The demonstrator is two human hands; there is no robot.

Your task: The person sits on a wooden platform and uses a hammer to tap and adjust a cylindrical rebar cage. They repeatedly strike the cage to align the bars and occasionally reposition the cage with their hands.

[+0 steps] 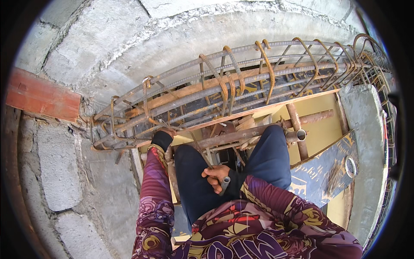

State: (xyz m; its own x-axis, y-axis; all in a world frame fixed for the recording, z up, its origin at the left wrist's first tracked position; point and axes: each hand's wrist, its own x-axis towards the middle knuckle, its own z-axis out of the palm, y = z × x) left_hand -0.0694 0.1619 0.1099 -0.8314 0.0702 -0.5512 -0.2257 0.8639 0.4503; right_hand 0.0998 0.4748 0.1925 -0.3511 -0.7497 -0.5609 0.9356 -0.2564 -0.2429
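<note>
A long cage of rusty rebar (189, 99) with bent stirrups runs across in front of me. My left hand (167, 131) reaches to its lower bars near the left end; the dark cuff and the angle hide most of its fingers. Close to my lap, my right hand (215, 177) is closed around a short grey metal tube (225, 183), whose open end points toward me. A thin steel rod (202, 152) slants from the cage's lower edge down to the fingers of this hand. Whether the rod and tube join is hidden by the fingers.
Rusty scaffold pipes (297, 135) cross beneath and beside my knees. Dark printed formwork board (325, 172) lies to the right, with a bundle of thin wires (333, 178) and a roll of tape (350, 166) on it. Concrete block wall (58, 164) borders the left.
</note>
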